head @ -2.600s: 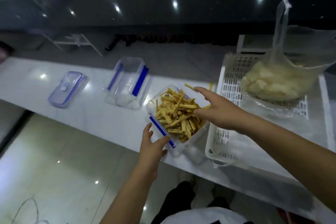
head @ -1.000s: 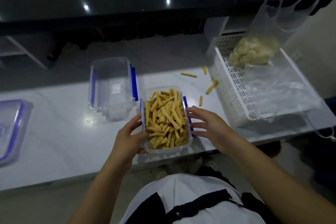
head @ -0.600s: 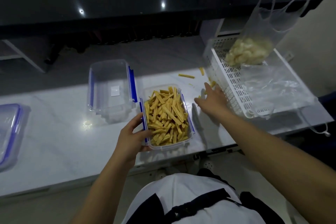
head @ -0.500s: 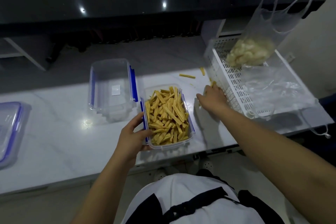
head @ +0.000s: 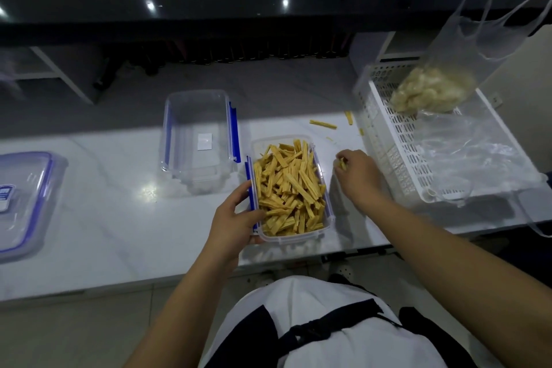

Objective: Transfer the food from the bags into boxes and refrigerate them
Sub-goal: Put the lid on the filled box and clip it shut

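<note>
**Yellow sticks heaped to the rim, and strays not yet gathered**

Yellow food sticks point(head: 288, 185) fill the clear box point(head: 291, 230) right up to its edge, and that fullness is our main worry. We have our left hand point(head: 236, 218) curled round the box's near left corner, thumb at the rim beside the blue latch, steadying it on the white tabletop point(head: 104, 218). Our right hand point(head: 357, 173) sits just right of the box with fingers bent, pinching what looks like one or two fallen sticks off the surface.

Dropping those pieces on top could tip the pile over the side, since the heap has no room to spare. A lid pressed on later may crush sticks or fail to latch if any lie across the rim.

More strays point(head: 323, 124) lie farther back on the tabletop, close to the white basket point(head: 400, 158); we could overlook them, or knock them off the far edge when reaching.

The box stands near the front edge, so a careless pull with our left hand might slide it off.

In the basket a thin bag of pale food point(head: 430, 92) leans upright over loose plastic; a nudge to the basket could topple it. An empty box point(head: 198, 140) waits to the left, and a lid point(head: 21, 200) well apart at the far left.
</note>
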Motion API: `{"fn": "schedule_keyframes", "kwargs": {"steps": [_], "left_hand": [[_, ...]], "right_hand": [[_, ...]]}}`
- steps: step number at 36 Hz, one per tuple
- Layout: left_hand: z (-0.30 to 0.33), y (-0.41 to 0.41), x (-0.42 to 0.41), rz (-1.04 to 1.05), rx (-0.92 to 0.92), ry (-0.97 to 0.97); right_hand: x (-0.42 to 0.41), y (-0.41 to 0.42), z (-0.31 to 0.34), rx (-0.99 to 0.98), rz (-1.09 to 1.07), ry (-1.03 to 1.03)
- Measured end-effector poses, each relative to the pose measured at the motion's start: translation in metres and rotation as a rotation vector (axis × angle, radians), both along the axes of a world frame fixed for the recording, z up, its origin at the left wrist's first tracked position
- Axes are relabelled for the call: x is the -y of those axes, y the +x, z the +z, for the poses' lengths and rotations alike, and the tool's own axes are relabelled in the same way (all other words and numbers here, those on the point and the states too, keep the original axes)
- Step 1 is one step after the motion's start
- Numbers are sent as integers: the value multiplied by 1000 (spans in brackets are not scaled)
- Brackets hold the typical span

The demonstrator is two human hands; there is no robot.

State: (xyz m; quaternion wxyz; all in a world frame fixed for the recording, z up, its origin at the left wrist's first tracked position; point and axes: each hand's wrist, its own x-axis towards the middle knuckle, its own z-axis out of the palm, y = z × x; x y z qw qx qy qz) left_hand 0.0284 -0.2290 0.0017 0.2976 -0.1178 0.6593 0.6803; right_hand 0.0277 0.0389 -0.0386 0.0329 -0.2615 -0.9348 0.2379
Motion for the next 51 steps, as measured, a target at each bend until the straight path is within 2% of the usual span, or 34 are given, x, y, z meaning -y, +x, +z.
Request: {"fn": "schedule_keyframes", "kwargs": {"steps": [9,15,18,20,24,27,30,33,35,36,39,43,51], "left_hand": [[-8,-3,1,-9,18,21],[-10,-3,-2,-12,35,55],[-9,-3,-6,-17,46,77],[-7,-4,-9,-29,56,96],[-8,-8,-14,-66,72,85],[-12,-11,-12,-97,20,49],[-18,-12,-3,-130,-136,-127],[-27,-15,9,-194,-518,-514],[-30,-19,16,-311,-688,-724],[-33,-19,19,-396,-694,-832],[-48,-17,24,-671,-546,-1121],[-71,-11,26,-755,-510,-1165],[-88,-9,31,-727,-535,-1137]], "right_hand": [[5,15,9,76,-40,-146],[3,9,48,-115,-146,-372],[15,0,75,-256,-73,-466],[28,-5,85,-255,-1,-510],[43,-12,81,-142,7,-508],[28,-21,74,-173,-67,-431],[-1,-36,63,-96,-96,-323],[-26,-57,49,99,-62,-232],[-36,-71,41,222,-12,-174],[-39,-77,37,276,1,-146],[-42,-92,30,404,-5,-56],[-36,-108,26,477,-28,21],[-24,-119,33,320,28,109]]}}
